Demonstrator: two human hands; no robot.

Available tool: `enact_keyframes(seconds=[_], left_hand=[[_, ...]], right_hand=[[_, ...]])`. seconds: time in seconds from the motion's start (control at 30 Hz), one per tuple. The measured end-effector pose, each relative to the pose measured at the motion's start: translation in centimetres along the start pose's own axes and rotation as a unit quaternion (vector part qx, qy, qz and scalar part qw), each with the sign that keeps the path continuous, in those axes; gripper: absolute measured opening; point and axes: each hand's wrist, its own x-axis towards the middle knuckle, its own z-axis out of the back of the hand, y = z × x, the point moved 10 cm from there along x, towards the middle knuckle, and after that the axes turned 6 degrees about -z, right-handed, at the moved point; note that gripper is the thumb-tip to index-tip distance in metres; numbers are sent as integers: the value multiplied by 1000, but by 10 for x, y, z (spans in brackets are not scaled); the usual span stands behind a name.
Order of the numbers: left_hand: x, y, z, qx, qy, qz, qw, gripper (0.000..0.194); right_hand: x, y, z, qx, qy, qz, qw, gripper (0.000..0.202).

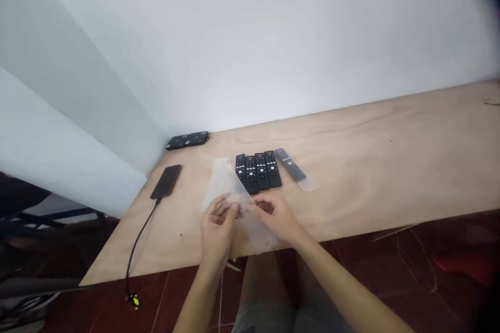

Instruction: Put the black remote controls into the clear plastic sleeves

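A clear, frosted plastic sleeve (255,231) slants between my two hands near the table's front edge. My left hand (219,218) has its fingers curled and its thumb against the sleeve's edge. From the other side, my right hand (273,214) pinches the same sleeve between thumb and fingers. Under and behind my left hand lies more translucent plastic (217,182), flat on the wood. Just beyond the hands, several black remote controls (262,170) lie side by side, the leftmost partly covered by plastic. To their right, another remote control (291,165) lies inside a clear sleeve.
The wooden table (351,166) meets a white wall at the back. A smartphone (166,181) lies at the left, its black cable (136,244) hanging over the front edge. Two flat black boxes (187,140) sit in the back left corner.
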Motion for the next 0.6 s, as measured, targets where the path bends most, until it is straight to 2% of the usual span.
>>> enact_keyframes(seconds=[0.07,0.13,0.2,0.27,0.37,0.47,0.53,0.6], left_hand=[[25,-18,23,27,-11,-29,999,64],[60,-37,54,53,-48,-75,995,65],[98,-44,70,98,-42,-93,990,66],[131,-37,65,205,33,-85,974,67],[161,-15,57,276,83,-74,955,62],[172,-2,53,337,84,-95,933,60],[176,0,48,372,84,-128,915,65],[179,1,37,395,108,-167,897,66]], right_hand=[[-2,-2,5,8,-17,-4,1000,27],[-5,-4,10,9,-30,-8,999,27],[-7,-3,8,3,-26,-4,1000,25],[-9,0,4,-19,-16,6,1000,21],[-11,3,0,-56,-11,15,998,21],[-11,4,0,-62,-15,17,998,24],[-11,5,0,-64,-14,17,998,26],[-10,6,0,-67,-12,18,998,28]])
